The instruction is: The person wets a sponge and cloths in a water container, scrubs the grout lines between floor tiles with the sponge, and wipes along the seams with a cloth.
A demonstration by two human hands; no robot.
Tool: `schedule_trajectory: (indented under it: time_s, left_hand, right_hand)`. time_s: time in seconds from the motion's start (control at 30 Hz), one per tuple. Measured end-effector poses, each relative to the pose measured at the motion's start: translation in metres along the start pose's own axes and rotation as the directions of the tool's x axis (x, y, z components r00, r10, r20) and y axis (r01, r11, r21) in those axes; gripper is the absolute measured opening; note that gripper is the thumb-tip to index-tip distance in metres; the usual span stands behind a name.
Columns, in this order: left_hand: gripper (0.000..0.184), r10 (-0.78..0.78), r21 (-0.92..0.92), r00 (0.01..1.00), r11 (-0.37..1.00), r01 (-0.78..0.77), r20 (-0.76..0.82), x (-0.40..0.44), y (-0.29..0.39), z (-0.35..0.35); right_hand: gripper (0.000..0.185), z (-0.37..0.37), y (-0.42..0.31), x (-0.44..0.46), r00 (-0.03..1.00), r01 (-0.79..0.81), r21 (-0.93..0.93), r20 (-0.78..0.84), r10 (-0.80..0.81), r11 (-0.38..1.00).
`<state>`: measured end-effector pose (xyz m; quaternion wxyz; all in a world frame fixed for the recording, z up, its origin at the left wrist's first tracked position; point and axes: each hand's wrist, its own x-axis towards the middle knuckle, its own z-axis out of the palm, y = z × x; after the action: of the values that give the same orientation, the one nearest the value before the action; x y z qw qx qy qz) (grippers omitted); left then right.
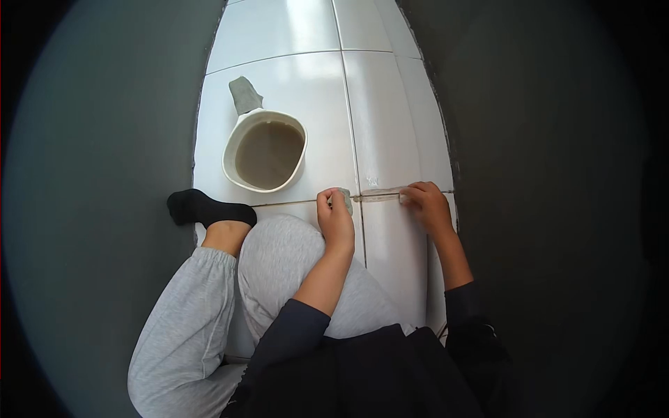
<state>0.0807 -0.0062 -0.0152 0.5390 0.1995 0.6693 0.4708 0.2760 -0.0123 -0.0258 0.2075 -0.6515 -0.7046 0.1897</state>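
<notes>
My left hand (336, 217) is closed around a small grey-green cloth (346, 200), just left of where two tile joints cross. To its right, my right hand (426, 206) has its fingers pressed together at the horizontal joint; what they pinch, if anything, is too small to make out. A wet, greyish-brown smear (380, 195) lies along that joint between my hands. A white dipper (228, 167) full of murky brown liquid (270, 155) stands on the tiles up and left of my left hand. Over its handle hangs a grey cloth (244, 96).
Glossy white tiles (306, 80) form a strip between dark grey surfaces on the left (104, 174) and right (536, 181). My black-socked foot (209, 207) rests close below the dipper. My grey-trousered knee (279, 258) is bent beneath my left forearm.
</notes>
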Motion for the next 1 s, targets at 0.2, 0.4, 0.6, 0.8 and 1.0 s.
schedule_trajectory:
  time_s: [0.2, 0.4, 0.6, 0.8, 1.0]
  left_hand:
    - [0.025, 0.032, -0.012, 0.999, 0.999, -0.032, 0.008, 0.0, -0.007, 0.005]
    - [0.021, 0.043, -0.054, 0.999, 0.998, -0.043, 0.001, 0.003, 0.0, -0.008]
    - [0.019, 0.062, -0.041, 0.998, 0.997, -0.062, 0.003, 0.005, -0.013, 0.004]
    - [0.02, 0.029, -0.073, 0.999, 0.997, -0.027, 0.016, 0.002, -0.006, -0.002]
    - [0.021, 0.015, -0.044, 1.0, 0.999, -0.015, 0.017, 0.001, -0.003, 0.0]
  right_hand:
    - [0.022, 0.039, -0.033, 0.005, 0.983, 0.172, 0.061, -0.074, -0.167, 0.983]
    - [0.023, 0.041, -0.035, 0.006, 0.985, 0.167, 0.026, -0.045, -0.166, 0.986]
    - [0.022, -0.001, 0.025, -0.007, 0.995, 0.004, -0.028, -0.096, -0.006, 1.0]
    - [0.021, 0.056, -0.062, 0.01, 0.988, 0.152, 0.044, -0.017, -0.152, 0.987]
    - [0.023, 0.014, -0.004, -0.001, 0.998, 0.043, -0.044, -0.049, -0.045, 0.998]
